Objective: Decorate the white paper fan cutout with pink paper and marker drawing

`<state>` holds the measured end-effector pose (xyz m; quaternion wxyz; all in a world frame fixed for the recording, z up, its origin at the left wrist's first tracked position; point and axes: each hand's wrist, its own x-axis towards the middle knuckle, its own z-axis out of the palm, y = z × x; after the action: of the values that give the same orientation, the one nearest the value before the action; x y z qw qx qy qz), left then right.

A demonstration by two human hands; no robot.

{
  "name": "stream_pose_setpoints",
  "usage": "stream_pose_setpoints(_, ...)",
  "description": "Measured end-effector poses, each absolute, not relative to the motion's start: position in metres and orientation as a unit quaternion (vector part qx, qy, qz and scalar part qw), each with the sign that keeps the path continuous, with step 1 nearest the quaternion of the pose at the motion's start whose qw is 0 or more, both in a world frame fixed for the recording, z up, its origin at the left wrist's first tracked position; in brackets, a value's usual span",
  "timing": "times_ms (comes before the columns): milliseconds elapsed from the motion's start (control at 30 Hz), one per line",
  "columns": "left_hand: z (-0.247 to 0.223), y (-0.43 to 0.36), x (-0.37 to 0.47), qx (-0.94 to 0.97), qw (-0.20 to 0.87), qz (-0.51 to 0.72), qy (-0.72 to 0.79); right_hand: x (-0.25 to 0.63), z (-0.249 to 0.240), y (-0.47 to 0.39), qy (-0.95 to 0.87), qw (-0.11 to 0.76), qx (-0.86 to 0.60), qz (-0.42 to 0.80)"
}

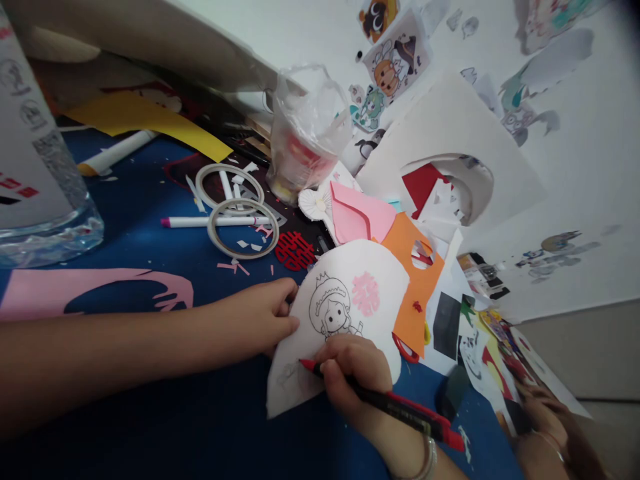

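A white paper cut-out (390, 320) with a rounded top lies tilted on the blue tabletop. It bears a line drawing of a crowned figure (333, 307) and a pink paper character (367, 293). My left hand (275, 313) is closed at the paper's left edge, its thumb on the sheet; the other fingers are partly hidden. My right hand (357, 373) grips a black and red pen (390, 405). The red tip touches or hovers just over faint lines near the paper's lower left; I cannot tell which. A bracelet circles my right wrist.
Two tape rolls (243, 228), a white marker (190, 221) and red paper characters (295, 251) lie beyond my left hand. At left stand a large clear bottle (50, 200) and pink paper (30, 290). Orange paper (407, 287) lies behind the cut-out. Another person's hand (543, 420) is at lower right.
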<state>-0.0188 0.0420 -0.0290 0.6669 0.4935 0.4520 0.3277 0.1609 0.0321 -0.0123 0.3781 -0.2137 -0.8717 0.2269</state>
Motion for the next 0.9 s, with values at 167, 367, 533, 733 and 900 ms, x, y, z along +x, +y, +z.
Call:
stream_pose_setpoints(167, -0.0208, 0.0402, -0.0198, 0.503, 0.655, 0.315, 0.467, 0.1604, -0.0113, 0.0319, -0.873, 0.378, -0.213, 0.222)
stream_pose_setpoints(367, -0.0207, 0.0393, -0.0192, 0.496, 0.662, 0.321, 0.460, 0.1584, -0.0113, 0.0331, -0.878, 0.378, -0.216, 0.198)
stream_pose_setpoints(533, -0.0242, 0.0408, -0.0189, 0.495, 0.662, 0.324, 0.461, 0.1589, -0.0112, 0.0333, -0.875, 0.379, -0.211, 0.213)
stream_pose_setpoints(733, -0.0208, 0.0400, -0.0188, 0.491, 0.666, 0.319, 0.462, 0.1585, -0.0088, 0.0322, -0.876, 0.377, -0.209, 0.219)
stream_pose_setpoints(900, -0.0278, 0.0407, -0.0190, 0.513, 0.649, 0.331, 0.455, 0.1576, -0.0101, 0.0327, -0.879, 0.375, -0.202, 0.214)
